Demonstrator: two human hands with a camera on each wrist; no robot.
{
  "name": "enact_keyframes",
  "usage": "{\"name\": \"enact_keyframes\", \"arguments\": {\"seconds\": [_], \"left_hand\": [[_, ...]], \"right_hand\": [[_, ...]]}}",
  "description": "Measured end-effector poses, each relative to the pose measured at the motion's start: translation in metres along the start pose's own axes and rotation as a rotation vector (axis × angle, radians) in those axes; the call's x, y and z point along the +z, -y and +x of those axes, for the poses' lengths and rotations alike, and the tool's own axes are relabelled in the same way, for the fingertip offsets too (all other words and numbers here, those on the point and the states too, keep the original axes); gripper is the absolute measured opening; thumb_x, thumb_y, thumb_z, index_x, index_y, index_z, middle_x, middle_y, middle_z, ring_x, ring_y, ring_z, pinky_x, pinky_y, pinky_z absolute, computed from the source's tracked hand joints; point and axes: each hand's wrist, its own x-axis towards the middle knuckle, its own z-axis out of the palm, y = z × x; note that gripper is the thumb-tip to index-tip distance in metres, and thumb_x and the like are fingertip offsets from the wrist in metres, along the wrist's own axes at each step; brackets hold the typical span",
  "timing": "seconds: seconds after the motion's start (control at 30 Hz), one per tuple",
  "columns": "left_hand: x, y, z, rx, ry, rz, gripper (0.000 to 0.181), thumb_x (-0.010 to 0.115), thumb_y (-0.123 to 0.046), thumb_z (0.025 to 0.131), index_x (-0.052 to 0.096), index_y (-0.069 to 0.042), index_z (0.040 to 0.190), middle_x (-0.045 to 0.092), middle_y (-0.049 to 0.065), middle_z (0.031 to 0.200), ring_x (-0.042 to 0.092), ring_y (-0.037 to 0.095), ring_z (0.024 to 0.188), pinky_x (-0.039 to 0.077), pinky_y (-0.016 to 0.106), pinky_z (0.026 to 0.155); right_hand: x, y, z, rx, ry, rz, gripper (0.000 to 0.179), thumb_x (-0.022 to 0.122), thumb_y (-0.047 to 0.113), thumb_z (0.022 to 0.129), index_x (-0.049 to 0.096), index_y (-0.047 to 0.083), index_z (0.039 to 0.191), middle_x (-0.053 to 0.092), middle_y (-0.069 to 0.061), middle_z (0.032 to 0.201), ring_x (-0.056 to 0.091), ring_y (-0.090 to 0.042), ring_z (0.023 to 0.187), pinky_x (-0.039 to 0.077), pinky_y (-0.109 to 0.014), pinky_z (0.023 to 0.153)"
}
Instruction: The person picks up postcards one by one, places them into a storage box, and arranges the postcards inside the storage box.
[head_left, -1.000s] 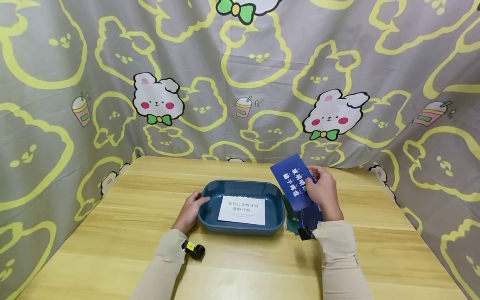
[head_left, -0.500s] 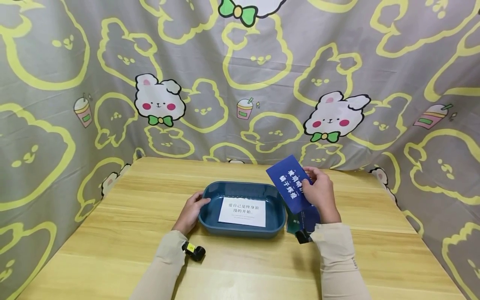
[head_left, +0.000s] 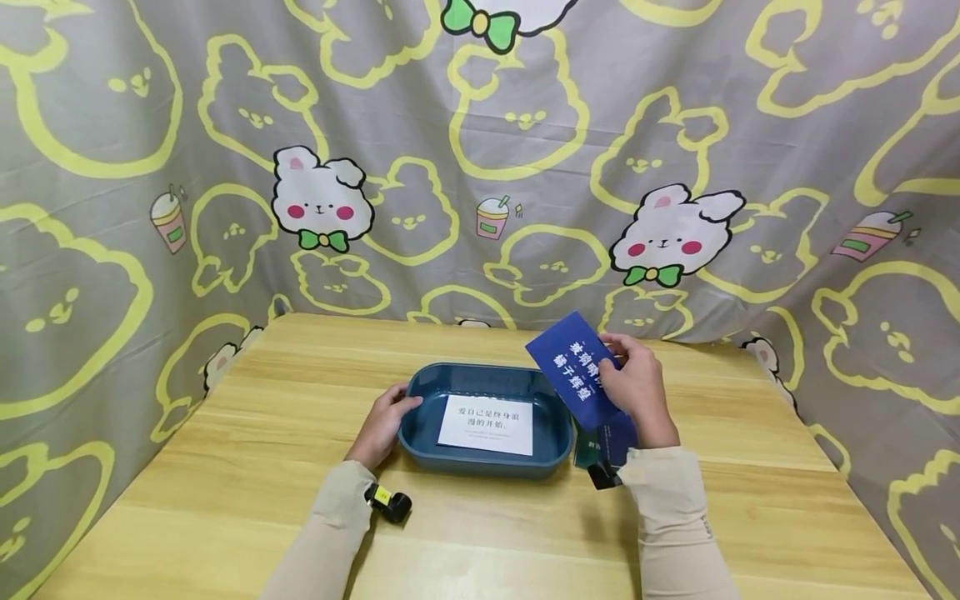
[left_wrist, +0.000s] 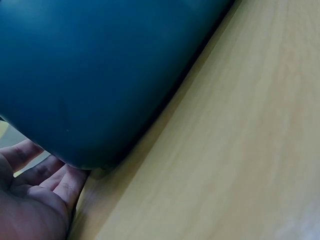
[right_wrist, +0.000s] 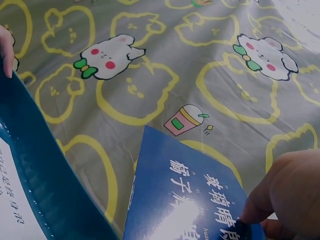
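A dark blue plastic tub (head_left: pixel 480 467) stands on the table, with a white card (head_left: pixel 486 423) printed with Chinese characters lying inside. My left hand (head_left: pixel 379 427) holds the tub's left end, thumb over the rim and fingers against the outer wall; the left wrist view shows those fingers at the tub's side (left_wrist: pixel 95 80). Raised beside the tub's right end is a blue card (head_left: pixel 567 375) with white Chinese characters. My right hand (head_left: pixel 637 387) pinches it by its right edge between thumb and fingers. In the right wrist view the card (right_wrist: pixel 170 200) is tilted, its lower part cut off.
On the table right of the tub lie a green card (head_left: pixel 587 448) and a dark blue card (head_left: pixel 621 435), partly hidden under my right hand and wrist. The wooden table (head_left: pixel 495 542) ends at a grey patterned curtain (head_left: pixel 420 108) behind and at both sides.
My right hand has shifted slightly left with the blue card, bringing the card nearer the tub's right end. My left hand keeps its hold on the tub.
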Motion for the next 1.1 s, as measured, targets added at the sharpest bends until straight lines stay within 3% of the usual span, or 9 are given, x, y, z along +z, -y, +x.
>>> {"name": "enact_keyframes", "arguments": {"seconds": [0.73,1.1], "left_hand": [[0.001,0.000,0.000,0.000,0.008,-0.005,0.040,0.053,-0.013,0.097,0.047,0.005,0.133,0.046,0.021,0.131,0.044,0.033,0.118,0.036,0.047,0.102],[0.001,0.000,0.001,0.001,-0.003,0.004,0.039,0.053,-0.012,0.097,0.049,0.005,0.131,0.046,0.020,0.129,0.043,0.031,0.116,0.036,0.044,0.102]], "right_hand": [[0.013,0.005,-0.001,-0.083,0.024,0.014,0.033,0.052,0.006,0.092,0.063,0.003,0.123,0.061,-0.019,0.107,0.055,-0.030,0.086,0.050,-0.040,0.070],[0.020,0.009,-0.003,-0.107,0.061,0.016,0.034,0.052,0.006,0.092,0.062,0.003,0.125,0.061,-0.019,0.109,0.057,-0.031,0.087,0.055,-0.045,0.072]]}}
